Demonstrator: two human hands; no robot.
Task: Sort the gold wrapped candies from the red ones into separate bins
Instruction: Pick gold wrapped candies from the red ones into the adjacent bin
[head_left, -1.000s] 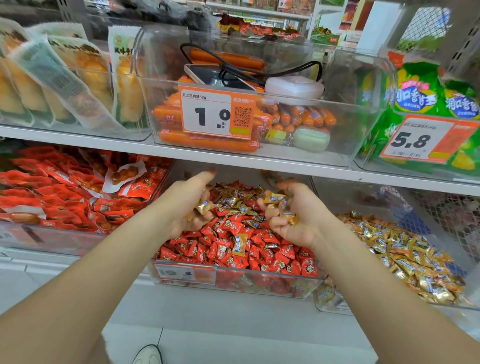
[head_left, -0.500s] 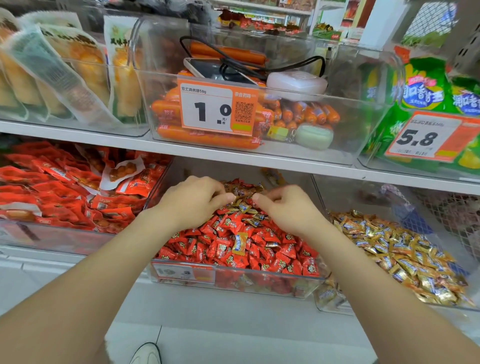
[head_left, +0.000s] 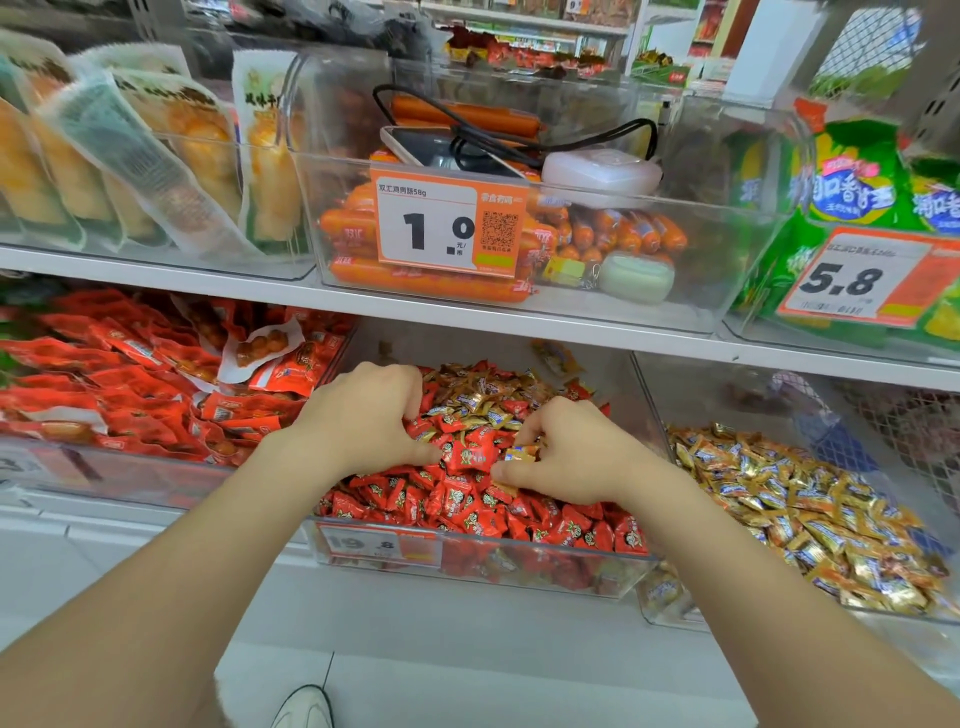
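Both hands have dropped from above the pile down into the mixed candies.
The left hand (head_left: 363, 421) digs curled fingers into the red candies (head_left: 467, 501); whether it holds any cannot be told. The right hand (head_left: 563, 460) pinches a gold candy (head_left: 519, 455) just above the heap in the middle bin (head_left: 545, 569), with the sorted gold pile (head_left: 810, 509) in the right bin (head_left: 717, 400).

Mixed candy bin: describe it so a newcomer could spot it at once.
Below the white shelf board, under the sausage bin with the orange 1.0 price tag, it is the middle clear bin, where the left hand and right hand reach in. Unlike the all-gold bin to its right, it holds red candies with gold ones mixed in at the back.
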